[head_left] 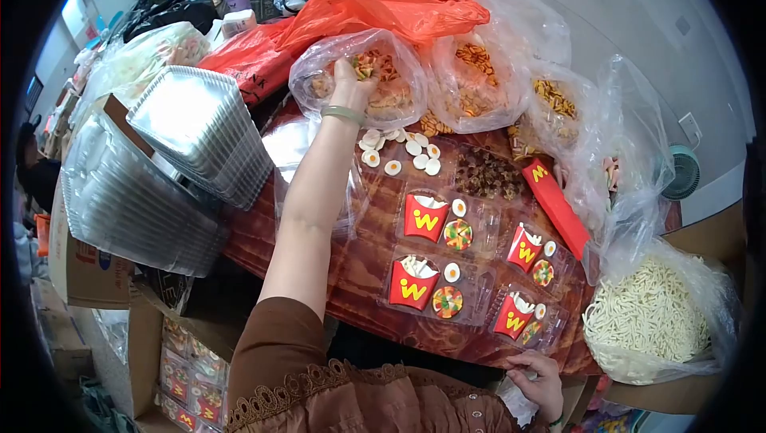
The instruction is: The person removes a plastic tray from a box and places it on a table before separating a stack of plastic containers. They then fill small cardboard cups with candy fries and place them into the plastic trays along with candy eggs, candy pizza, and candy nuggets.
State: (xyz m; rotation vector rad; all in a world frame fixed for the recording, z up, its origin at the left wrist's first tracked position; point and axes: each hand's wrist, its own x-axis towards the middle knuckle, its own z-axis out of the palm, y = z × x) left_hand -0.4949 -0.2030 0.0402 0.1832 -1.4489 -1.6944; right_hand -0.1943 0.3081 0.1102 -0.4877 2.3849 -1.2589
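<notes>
My left hand [353, 86] reaches into an open clear plastic bag [403, 106] of small colourful pieces; its fingers are curled round something I cannot make out. Near the table's front edge, my right hand [536, 381] has its fingers loosely bent, a little apart, with nothing visible between them. Between the hands lie clear trays, each with a red fries box [425, 216], an egg piece [459, 208] and a round pizza piece [458, 234]. White egg pieces [420, 162] and brown pieces [488, 173] lie behind the trays.
Stacked clear containers [203, 130] stand at the left. A red plastic bag [359, 11] lies at the back. More filled bags [552, 106] and a stack of red boxes [556, 208] are at the right, near a bag of white sticks [648, 313]. A carton [144, 353] stands at lower left.
</notes>
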